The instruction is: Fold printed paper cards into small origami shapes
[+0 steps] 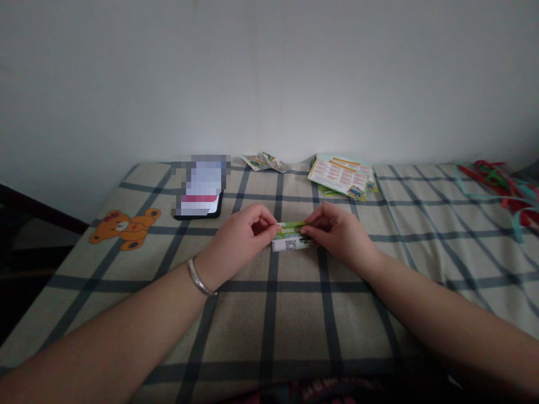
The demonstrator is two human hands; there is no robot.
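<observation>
A small green and white printed paper slip [291, 238] with a square code on its lower part is stretched between my two hands, just over the checked cloth. My left hand [242, 238], with a silver bangle on the wrist, pinches the slip's left upper corner between thumb and forefinger. At the opposite side, my right hand [343, 235] grips the right end in the same kind of pinch. Whether the slip is folded I cannot tell.
Behind my left hand lies a phone [202, 191] with a lit screen, and an orange bear cutout [125, 229] is left of it. Crumpled paper [265, 161] and a stack of printed leaflets [341, 175] lie along the wall. Coloured ribbons [505, 188] are heaped at right.
</observation>
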